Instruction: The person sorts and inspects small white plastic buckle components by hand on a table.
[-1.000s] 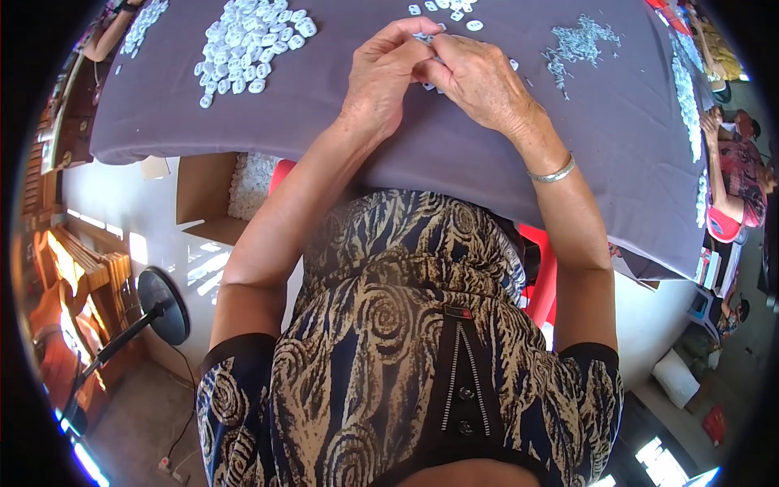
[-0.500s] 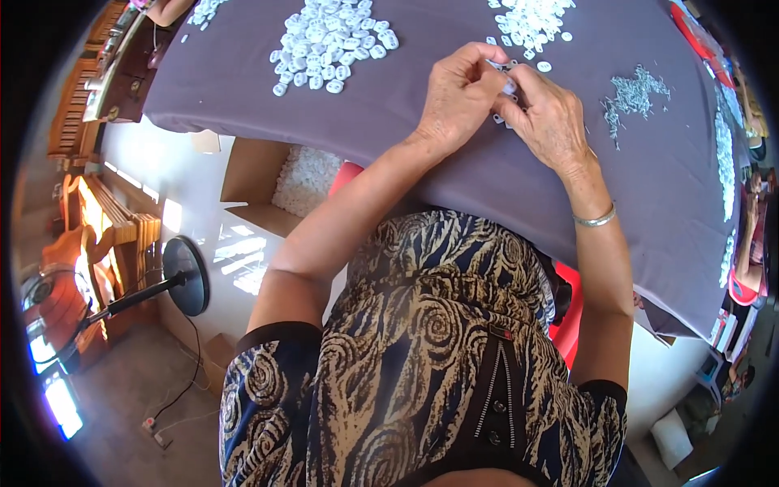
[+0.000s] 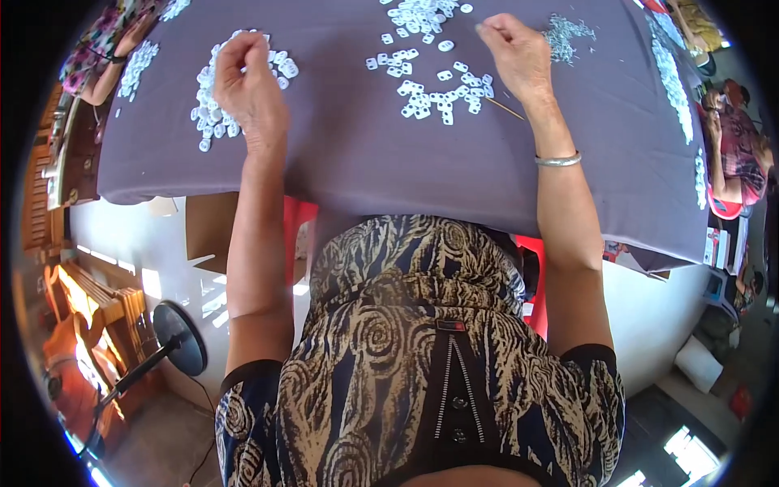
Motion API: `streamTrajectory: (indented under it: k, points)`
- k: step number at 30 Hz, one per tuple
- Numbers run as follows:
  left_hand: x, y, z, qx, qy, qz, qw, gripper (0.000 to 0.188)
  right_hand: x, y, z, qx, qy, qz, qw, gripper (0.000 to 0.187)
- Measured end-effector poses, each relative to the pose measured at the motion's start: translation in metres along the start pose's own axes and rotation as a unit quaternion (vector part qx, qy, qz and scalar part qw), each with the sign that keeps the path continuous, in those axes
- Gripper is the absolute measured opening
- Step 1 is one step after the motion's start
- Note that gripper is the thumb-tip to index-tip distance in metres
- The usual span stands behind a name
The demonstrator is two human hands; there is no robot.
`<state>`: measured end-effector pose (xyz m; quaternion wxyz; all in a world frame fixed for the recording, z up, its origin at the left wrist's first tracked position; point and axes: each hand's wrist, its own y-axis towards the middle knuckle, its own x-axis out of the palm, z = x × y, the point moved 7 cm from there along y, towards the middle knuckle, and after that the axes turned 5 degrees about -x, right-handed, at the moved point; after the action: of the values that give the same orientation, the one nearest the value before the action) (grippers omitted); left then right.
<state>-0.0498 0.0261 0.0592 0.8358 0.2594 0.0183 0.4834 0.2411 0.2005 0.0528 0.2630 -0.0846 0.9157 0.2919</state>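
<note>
My left hand (image 3: 253, 93) is over a heap of white oval plastic pieces (image 3: 213, 120) at the left of the table. Its fingers are curled together, and whatever they hold, if anything, is hidden. At the right, my right hand (image 3: 519, 58) is pinched closed beside a scatter of small silvery metal pins (image 3: 565, 36); nothing can be made out between its fingertips. Between the hands lie loose white two-holed plastic pieces (image 3: 442, 99). Beyond them is a larger pile of small white pieces (image 3: 423, 13). A thin brown stick (image 3: 505, 107) lies below my right hand.
A grey-brown cloth (image 3: 349, 154) covers the table. More white pieces (image 3: 139, 69) lie by another person's arm (image 3: 109, 77) at the far left, and others (image 3: 670, 77) line the right edge. An open cardboard box (image 3: 209, 231) and a black fan base (image 3: 180, 337) stand below left.
My hands, together over the loose pieces before, have parted: the left went to the oval heap, the right toward the pins. The view has shifted, bringing more of the table's right side in.
</note>
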Motion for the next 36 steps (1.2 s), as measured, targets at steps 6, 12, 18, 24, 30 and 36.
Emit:
streamTrajectory:
  k: [6,12,18,24,30,36]
  points:
    - [0.045,-0.047,-0.017,-0.089,-0.007,-0.167,0.982,0.008,0.021,-0.004,-0.005,-0.071,-0.083,-0.116,0.987,0.015]
    - [0.058,-0.063,-0.017,-0.150,0.005,-0.226,0.962,0.012,0.035,-0.008,-0.025,-0.185,-0.143,-0.128,0.964,0.015]
    - [0.061,-0.066,-0.023,-0.200,-0.019,-0.245,0.949,0.014,0.042,-0.015,-0.031,-0.163,-0.112,-0.223,0.955,0.016]
    - [0.060,-0.068,-0.025,-0.173,0.033,-0.254,0.951,0.018,0.010,-0.001,-0.014,-0.101,-0.003,-0.112,0.989,0.016]
    - [0.058,-0.067,-0.028,-0.169,0.038,-0.271,0.947,0.021,0.023,-0.012,-0.011,-0.106,-0.090,-0.220,0.966,0.015]
    - [0.070,-0.083,-0.017,-0.184,-0.002,-0.273,0.944,0.012,0.029,-0.018,-0.019,-0.084,-0.056,-0.245,0.964,0.011]
